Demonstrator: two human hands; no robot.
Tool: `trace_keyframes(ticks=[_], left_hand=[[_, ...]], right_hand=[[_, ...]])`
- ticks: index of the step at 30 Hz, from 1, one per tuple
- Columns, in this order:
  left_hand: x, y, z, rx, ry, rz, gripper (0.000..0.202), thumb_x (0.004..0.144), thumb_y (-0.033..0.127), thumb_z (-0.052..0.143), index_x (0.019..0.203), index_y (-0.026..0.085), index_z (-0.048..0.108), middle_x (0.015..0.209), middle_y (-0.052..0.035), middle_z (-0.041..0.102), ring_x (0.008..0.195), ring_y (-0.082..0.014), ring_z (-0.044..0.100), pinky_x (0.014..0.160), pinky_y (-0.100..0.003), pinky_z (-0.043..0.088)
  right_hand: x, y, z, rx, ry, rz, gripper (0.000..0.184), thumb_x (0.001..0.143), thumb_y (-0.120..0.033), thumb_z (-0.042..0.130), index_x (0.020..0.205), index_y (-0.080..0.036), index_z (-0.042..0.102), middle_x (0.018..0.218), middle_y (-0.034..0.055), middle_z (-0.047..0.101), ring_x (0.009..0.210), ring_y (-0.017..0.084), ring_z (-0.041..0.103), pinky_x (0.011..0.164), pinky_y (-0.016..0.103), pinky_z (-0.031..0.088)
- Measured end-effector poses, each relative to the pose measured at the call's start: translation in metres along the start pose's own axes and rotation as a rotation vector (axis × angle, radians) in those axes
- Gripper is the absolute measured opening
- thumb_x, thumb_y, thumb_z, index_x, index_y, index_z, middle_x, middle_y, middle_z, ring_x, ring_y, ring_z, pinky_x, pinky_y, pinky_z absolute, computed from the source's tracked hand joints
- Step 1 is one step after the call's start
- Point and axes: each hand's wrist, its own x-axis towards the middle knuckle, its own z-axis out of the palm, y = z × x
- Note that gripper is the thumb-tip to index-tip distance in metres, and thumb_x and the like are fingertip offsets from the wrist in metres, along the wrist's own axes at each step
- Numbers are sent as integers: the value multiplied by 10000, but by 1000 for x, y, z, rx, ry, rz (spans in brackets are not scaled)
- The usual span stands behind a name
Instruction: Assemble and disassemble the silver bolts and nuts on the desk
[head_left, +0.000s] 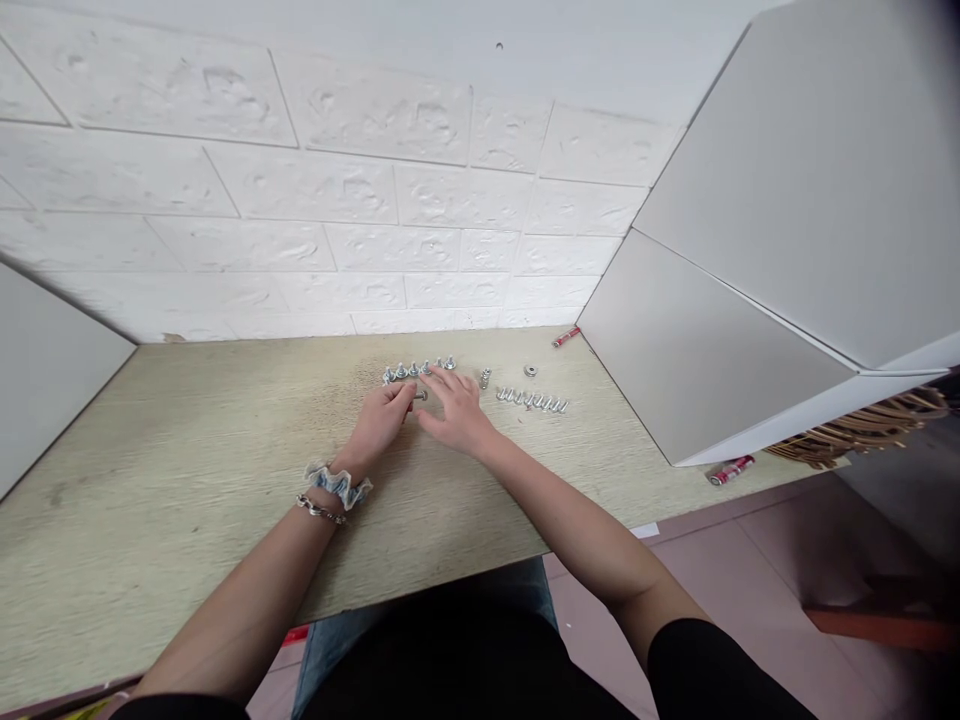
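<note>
My left hand (382, 418) is closed on a small metal bolt (421, 396), whose end sticks out to the right of the fingertips. Close beside it, my right hand (456, 412) has its fingers apart, with the thumb near the bolt; no object shows in it. Just beyond both hands stands a row of several bolts with washers (414, 370), partly hidden by the right fingers. A short stack of metal washers or nuts (485, 378) stands right of my right hand. Further right, several bolts (531, 401) lie in a slanting row.
A single round metal washer (530, 371) lies behind the right-hand row. One red battery-like cylinder (566, 337) rests by the back corner, another (730, 471) near the front right edge. White panels (720, 340) bound the wooden table (187, 480) at right; a white brick-patterned wall (360, 240) stands behind.
</note>
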Motion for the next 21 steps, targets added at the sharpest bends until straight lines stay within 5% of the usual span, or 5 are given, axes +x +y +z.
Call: trace_keyframes(ticks=[4, 7, 11, 16, 21], left_hand=[[-1, 1, 0, -16, 1, 2, 396, 807, 453, 424, 522, 179, 412, 460, 38, 384, 469, -109, 372, 495, -238, 290], [-5, 5, 0, 1, -17, 68, 391, 820, 452, 415, 540, 179, 410, 488, 37, 384, 494, -110, 376, 516, -239, 294], [-12, 12, 2, 78, -63, 166, 382, 828, 442, 403, 553, 178, 414, 533, 28, 403, 541, -117, 389, 544, -241, 297], [-14, 17, 3, 138, -148, 218, 360, 812, 409, 407, 536, 180, 427, 514, 28, 393, 531, -119, 368, 531, -241, 289], [-12, 16, 3, 139, -177, 216, 372, 804, 399, 409, 508, 183, 348, 510, 32, 337, 512, -112, 329, 506, -246, 249]], right_hand=[[1, 0, 0, 212, 23, 101, 411, 822, -414, 469, 1166, -192, 505, 1269, 96, 495, 1185, 222, 419, 981, 396, 309], [3, 1, -1, 428, -9, 287, 446, 859, -546, 330, 857, -172, 571, 833, 52, 628, 789, 157, 572, 722, 292, 432], [5, 4, 0, 607, -225, 451, 679, 820, -688, 103, 470, -189, 402, 395, -16, 393, 401, 96, 407, 470, 244, 342], [8, 5, 3, 844, -282, 592, 652, 825, -682, 108, 462, -199, 353, 354, -41, 313, 312, 70, 290, 370, 225, 236], [13, 7, 1, 1079, -35, 602, 570, 845, -617, 226, 553, -182, 450, 456, -19, 453, 384, 78, 397, 401, 214, 291]])
